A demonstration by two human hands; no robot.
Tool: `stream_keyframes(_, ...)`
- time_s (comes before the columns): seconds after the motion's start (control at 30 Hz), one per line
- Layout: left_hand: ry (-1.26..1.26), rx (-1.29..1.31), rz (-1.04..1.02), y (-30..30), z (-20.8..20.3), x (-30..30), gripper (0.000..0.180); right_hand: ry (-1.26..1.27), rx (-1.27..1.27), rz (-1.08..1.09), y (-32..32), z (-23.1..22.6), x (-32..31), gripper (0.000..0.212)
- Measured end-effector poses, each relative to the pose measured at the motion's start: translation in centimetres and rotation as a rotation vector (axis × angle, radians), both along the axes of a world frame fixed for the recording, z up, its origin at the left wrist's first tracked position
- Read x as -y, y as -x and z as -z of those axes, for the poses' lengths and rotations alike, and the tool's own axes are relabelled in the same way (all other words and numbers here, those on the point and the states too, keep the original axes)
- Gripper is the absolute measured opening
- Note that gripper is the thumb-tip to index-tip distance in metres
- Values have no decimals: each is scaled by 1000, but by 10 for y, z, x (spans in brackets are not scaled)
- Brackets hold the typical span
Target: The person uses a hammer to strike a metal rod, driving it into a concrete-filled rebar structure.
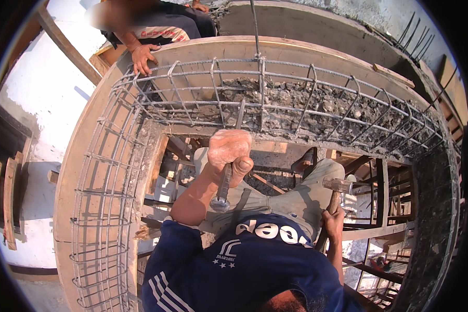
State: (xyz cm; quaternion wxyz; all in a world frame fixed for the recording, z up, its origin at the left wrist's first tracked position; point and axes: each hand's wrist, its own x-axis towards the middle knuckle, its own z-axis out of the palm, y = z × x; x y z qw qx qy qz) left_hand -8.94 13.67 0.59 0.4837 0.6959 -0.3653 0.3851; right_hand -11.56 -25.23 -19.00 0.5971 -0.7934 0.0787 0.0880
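My left hand (230,148) is wrapped round a steel chisel (225,184), held in front of my body. The chisel's struck end is toward me, and its tip reaches up to the inner side of a rebar cage (296,108). Behind the bars lies rough, broken concrete (343,109); I cannot tell whether the tip touches it. On the right, beside my knee, my right hand (333,223) grips the wooden handle of a hammer (337,184). Its metal head points upward, apart from the chisel.
Wooden formwork boards (67,192) line the curved cage. At the upper left, another person crouches with a hand (143,57) on the cage's corner. A vertical rebar (255,28) rises at the far middle. Below my legs show wooden props (382,192) and an opening.
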Motion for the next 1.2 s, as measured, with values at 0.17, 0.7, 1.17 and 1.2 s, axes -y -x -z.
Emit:
stream_keyframes(0.17, -243, -81, 2, -47, 7, 52, 40, -136, 222, 20, -11, -83, -17, 20)
stream_keyframes(0.7, -510, -213, -243, -126, 60, 168, 34, -646, 1349, 450, 11, -198, 26, 17)
stream_keyframes(1.17, -587, -340, -273, -138, 61, 166, 26, -567, 1331, 561, 11, -217, 108, 16)
stream_keyframes(1.2, -575, -353, -267, -137, 61, 166, 26, -665, 1372, 508, 8, -217, 106, 18)
